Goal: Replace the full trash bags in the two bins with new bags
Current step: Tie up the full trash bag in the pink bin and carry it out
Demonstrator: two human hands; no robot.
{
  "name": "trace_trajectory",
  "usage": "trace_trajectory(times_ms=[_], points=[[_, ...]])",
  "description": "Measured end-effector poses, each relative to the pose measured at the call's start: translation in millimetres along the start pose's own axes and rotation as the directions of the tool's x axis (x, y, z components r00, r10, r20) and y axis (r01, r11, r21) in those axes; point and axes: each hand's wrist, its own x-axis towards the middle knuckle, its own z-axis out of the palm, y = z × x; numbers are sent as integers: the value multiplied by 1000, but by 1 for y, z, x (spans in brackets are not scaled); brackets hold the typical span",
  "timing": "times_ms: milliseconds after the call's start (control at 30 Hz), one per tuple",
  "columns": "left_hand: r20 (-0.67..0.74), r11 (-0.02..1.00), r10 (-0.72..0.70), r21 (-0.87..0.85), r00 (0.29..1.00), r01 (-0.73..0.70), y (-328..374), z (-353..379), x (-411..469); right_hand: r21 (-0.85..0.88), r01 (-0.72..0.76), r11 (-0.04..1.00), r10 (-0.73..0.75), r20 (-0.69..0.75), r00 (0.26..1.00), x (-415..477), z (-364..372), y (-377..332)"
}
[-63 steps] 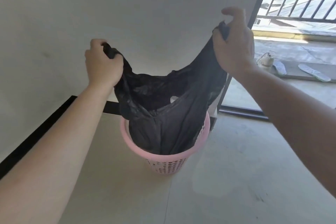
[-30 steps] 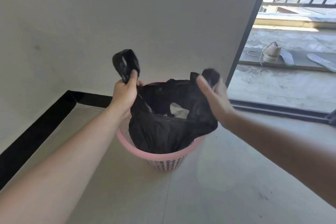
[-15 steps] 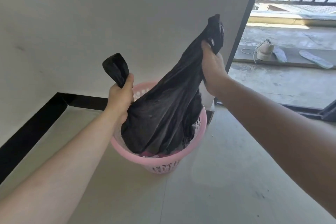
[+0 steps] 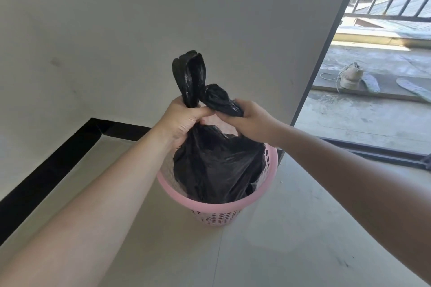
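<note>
Lowered from the high pull half a second ago, right grip (image 4: 250,121) now meets left grip (image 4: 183,121). Each clenched round one handle of the black bag (image 4: 217,170) and crossing them, likely to knot it shut. Sits inside the pink bin (image 4: 217,216) on the floor, not yet lifted out.

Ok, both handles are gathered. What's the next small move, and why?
Probably cross the left handle over the right handle and knot them. The left hand grips one and the right hand the other, close together above the bag, which sits in the bin, not yet tied.
</note>
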Motion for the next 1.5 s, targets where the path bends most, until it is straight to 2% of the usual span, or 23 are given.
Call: trace_trajectory(times_ms=[67, 133, 200, 233, 333, 467, 533, 600, 667, 733, 767, 833, 900, 967, 1067, 1167, 1267, 1367, 1433, 1500], points=[[-94, 998, 15, -56, 995, -21, 5, 0, 0, -14, -2, 1000, 3, 69, 998, -4, 3, 3], [-189, 980, -2, -194, 982, -36, 10, -9, 7, -25, -19, 999, 22, 109, 994, -10, 3, 12], [-236, 947, -16, -315, 972, -61, 16, -24, 14, -103, -34, 994, 45, 114, 992, -16, 2, 23], [-241, 945, -18, -320, 970, -62, 18, -32, 16, -131, -51, 990, 63, 93, 994, -18, 1, 29], [-181, 986, -76, -157, 981, 47, 15, -44, 15, -125, -82, 989, 81, -10, 997, -19, -2, 35], [-23, 957, -275, 85, 961, 276, 9, -31, 6, -123, 6, 992, -27, -165, 986, -14, 3, 28], [48, 949, -296, 132, 954, 288, 7, -18, 0, -139, 52, 989, -76, -174, 982, -11, 7, 23], [52, 963, -240, 139, 969, 231, 7, -8, -3, -166, 51, 985, -76, -150, 986, -11, 14, 20], [-56, 987, -160, -37, 986, 158, 13, -5, 0, -190, 16, 982, -44, -146, 988, -14, 20, 23], [-223, 945, -148, -320, 964, 71, 24, -13, 8, -132, -33, 991, 11, -158, 987, -19, 20, 28], [-278, 926, -140, -376, 950, 26, 28, -21, 11, -94, -63, 994, 47, -157, 986, -21, 17, 31], [-310, 953, -114, -302, 944, 16, 27, -29, 9, -89, -116, 989, 105, -122, 987, -22, 9, 36], [-294, 977, -128, -204, 947, 69, 19, -31, 4, -88, -108, 990, 101, -85, 991, -22, 5, 38], [-268, 976, -177, -174, 947, 133, 14, -30, 2, 46, -139, 989, 144, -139, 980, -23, 6, 38], [-135, 926, -248, -326, 959, 193, 13, -32, 1, 428, -219, 877, 344, -242, 907, -20, 1, 30], [-84, 894, -221, -416, 972, 167, 11, -28, -2, 598, -232, 767, 420, -196, 886, -16, -3, 15], [-13, 908, -192, -382, 981, 172, 7, -28, -7, 627, -199, 753, 367, -150, 918, -13, 0, 3], [8, 948, -248, -203, 969, 244, 6, -32, -8, 659, -147, 737, 275, -95, 957, -12, 0, -10], [22, 930, -319, -183, 948, 317, 7, -31, -9, 557, -104, 824, 173, -72, 982, -12, 1, -14], [97, 907, -366, -185, 926, 378, 9, -32, -11, 375, -46, 926, 58, -21, 998, -12, 4, -17]])
